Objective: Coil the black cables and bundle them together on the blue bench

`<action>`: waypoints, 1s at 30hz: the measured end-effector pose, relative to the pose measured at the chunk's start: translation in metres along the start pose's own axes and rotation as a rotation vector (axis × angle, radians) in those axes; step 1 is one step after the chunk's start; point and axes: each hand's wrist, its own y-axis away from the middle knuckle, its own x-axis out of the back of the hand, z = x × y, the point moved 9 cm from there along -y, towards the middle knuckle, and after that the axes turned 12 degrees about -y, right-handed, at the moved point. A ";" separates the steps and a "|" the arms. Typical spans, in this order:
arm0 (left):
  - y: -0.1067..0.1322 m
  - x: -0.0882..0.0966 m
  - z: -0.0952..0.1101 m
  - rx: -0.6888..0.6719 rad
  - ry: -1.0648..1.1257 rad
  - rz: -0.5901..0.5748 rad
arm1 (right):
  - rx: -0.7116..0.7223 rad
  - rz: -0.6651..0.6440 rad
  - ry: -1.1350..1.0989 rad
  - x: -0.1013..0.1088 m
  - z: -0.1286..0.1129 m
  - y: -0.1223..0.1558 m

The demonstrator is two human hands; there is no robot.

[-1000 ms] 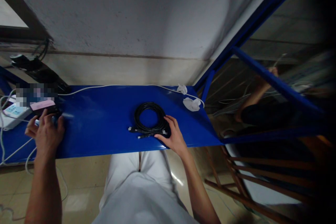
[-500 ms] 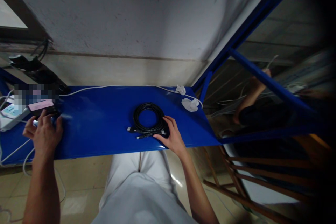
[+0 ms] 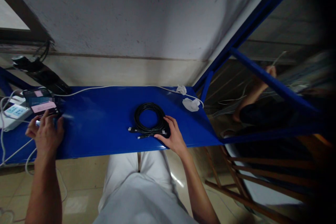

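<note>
Black cable (image 3: pixel 149 129) is lying coiled near the middle of the blue desk (image 3: pixel 99 122), and the right hand (image 3: pixel 172 135) is curving against its lower right side, that grip spread, thumb and fingers apart. The left hand (image 3: pixel 48 131) is resting at the near end of a phone (image 3: pixel 43 106); whether its grip is pinching anything, I cannot tell. Just left, a white power strip (image 3: pixel 9 123) is lying, while a black bottle (image 3: pixel 47 76) is showing behind the phone
</note>
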 end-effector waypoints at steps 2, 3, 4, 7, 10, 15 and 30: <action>0.001 0.002 0.001 -0.008 0.007 0.009 | 0.005 0.005 -0.001 0.000 0.000 0.000; 0.001 0.002 0.002 -0.013 0.012 0.013 | 0.007 0.005 -0.001 0.000 -0.001 0.000; 0.001 0.003 0.002 -0.019 0.016 0.016 | 0.007 0.004 -0.001 0.000 -0.001 0.000; 0.001 0.002 0.000 -0.024 0.017 0.005 | -0.001 0.004 -0.002 0.001 0.001 0.000; 0.001 -0.002 -0.003 -0.013 0.007 -0.018 | -0.005 0.004 -0.001 0.001 0.001 0.001; 0.001 -0.004 -0.005 -0.035 -0.010 -0.020 | 0.006 0.002 -0.002 0.001 -0.001 0.000; 0.001 -0.009 -0.008 -0.106 0.031 0.024 | 0.008 0.002 -0.004 0.001 -0.001 0.000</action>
